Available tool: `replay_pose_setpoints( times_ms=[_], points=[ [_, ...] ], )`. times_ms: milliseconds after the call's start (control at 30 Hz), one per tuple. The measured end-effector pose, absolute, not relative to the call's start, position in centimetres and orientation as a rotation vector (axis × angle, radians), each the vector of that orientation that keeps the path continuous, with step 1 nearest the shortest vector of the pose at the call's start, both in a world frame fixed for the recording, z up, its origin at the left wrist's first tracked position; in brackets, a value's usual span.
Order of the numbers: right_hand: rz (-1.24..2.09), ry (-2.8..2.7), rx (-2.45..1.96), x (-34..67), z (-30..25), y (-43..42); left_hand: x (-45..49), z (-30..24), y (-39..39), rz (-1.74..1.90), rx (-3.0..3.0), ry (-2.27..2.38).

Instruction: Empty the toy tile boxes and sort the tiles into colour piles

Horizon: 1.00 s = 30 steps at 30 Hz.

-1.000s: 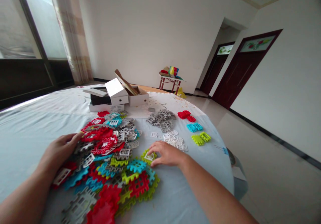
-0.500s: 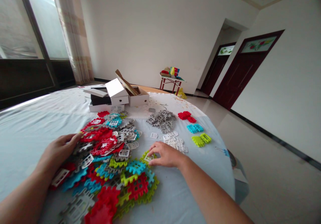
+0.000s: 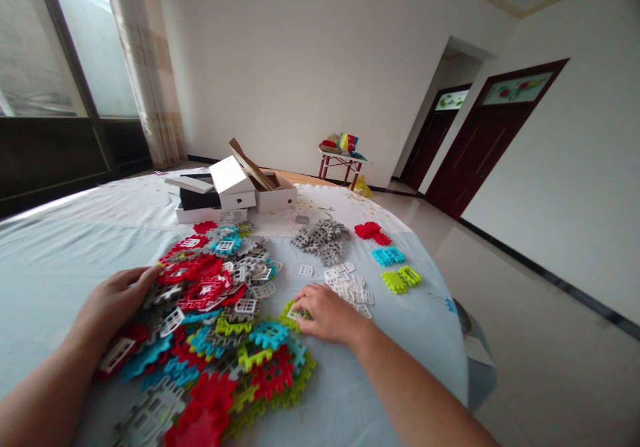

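A heap of flat plastic waffle blocks (image 3: 215,320) in red, blue, lime and grey lies on the pale blue tablecloth (image 3: 60,247). My left hand (image 3: 115,300) rests palm down on the heap's left side, fingers curved over red and grey pieces. My right hand (image 3: 325,312) lies at the heap's right edge, its fingertips pinched on a lime block with a white window insert (image 3: 295,313). Small white window pieces (image 3: 350,287) lie just beyond that hand.
Sorted piles sit further right: grey (image 3: 323,237), red (image 3: 371,231), blue (image 3: 389,255), lime (image 3: 401,277). Open white boxes (image 3: 235,190) stand at the back of the table. A small red-legged table (image 3: 343,160) and dark doors (image 3: 480,140) are across the room.
My right hand has drawn slightly back toward me and curled its fingers on the lime block. The left hand has stayed on the heap.
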State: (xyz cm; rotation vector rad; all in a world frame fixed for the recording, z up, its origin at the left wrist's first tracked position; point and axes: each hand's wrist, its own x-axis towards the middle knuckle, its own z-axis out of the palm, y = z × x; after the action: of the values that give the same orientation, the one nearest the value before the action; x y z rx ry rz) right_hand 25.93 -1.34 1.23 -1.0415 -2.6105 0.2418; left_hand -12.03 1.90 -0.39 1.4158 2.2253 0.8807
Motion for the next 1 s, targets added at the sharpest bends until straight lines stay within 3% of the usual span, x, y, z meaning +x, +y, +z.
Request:
replay_pose_setpoints(
  times_ms=[733,1000],
  points=[
    [-0.153,-2.704,-1.232,25.1,1.4,-2.1,-12.5,-1.2,2.5,0.918,1.425,2.228],
    [-0.158,-2.383,-1.329,28.1,4.3,-1.6,-12.1,-1.0,2.2,0.932,1.387,2.231]
  ],
)
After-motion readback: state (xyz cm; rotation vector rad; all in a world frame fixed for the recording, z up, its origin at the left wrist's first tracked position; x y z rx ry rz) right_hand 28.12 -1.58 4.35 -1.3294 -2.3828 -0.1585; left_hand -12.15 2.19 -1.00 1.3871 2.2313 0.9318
